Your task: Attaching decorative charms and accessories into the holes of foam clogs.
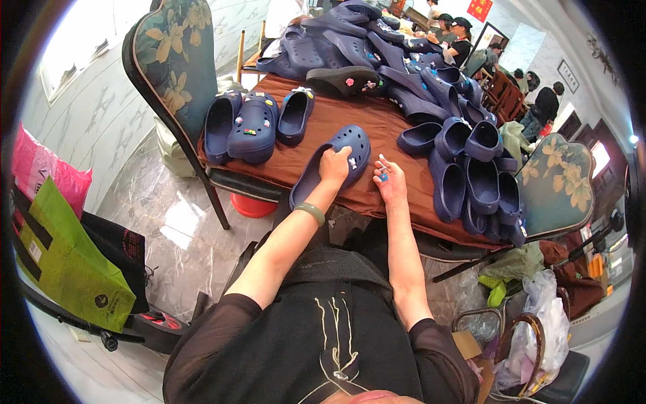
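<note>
My left hand (334, 166) grips a navy clog (351, 145) at the near edge of the brown-covered table (296, 165), thumb over its upper and fingers out of sight. A small white charm sits on the clog's holed top. To its right, my right hand (391, 185) is turned palm up with fingers partly curled, holding small shoe charms; a blue charm (384, 178) shows in it, and something small and white is at the fingertips. On the left stand a charm-decorated clog (254, 129) and two more navy clogs, one on each side of it.
A big heap of navy clogs (336, 44) covers the table's far side. Several more clogs (481, 182) are stacked at the right edge. Flowered chairs (171, 57) flank the table. Bags (74, 249) hang at left; plastic bags (538, 323) lie lower right. Other people (461, 44) are farther back.
</note>
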### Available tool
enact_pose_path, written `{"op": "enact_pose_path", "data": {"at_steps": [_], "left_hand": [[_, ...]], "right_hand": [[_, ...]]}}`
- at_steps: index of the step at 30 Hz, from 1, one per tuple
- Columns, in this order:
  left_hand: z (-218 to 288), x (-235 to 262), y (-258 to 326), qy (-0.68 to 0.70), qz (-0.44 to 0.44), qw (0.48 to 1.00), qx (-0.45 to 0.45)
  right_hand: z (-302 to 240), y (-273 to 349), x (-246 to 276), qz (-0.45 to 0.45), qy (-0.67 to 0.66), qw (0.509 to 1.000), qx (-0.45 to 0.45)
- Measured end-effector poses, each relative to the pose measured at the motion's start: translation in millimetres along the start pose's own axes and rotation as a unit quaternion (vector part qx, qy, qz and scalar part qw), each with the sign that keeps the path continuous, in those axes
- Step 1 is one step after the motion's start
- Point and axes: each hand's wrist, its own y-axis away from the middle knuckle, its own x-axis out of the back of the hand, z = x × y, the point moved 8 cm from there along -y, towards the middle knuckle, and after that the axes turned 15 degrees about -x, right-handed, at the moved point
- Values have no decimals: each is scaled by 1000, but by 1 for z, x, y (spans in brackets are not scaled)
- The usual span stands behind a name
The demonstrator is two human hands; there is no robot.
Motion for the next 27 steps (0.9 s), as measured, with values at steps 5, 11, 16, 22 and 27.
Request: {"op": "enact_pose_path", "data": {"at_steps": [5,11,16,22,27], "left_hand": [[-13,3,-4,-39,9,999,-21],[-29,-4,-5,124,-14,992,9],[-6,-18,7,308,-63,949,17],[-4,-11,3,273,-33,961,-19],[-6,-8,1,232,-13,972,-47]], "right_hand": [[13,8,-29,34,220,975,17],[8,28,-73,225,637,720,161],[10,32,-73,247,679,662,199],[20,26,-96,288,761,485,321],[12,29,-79,286,664,622,300]]}}
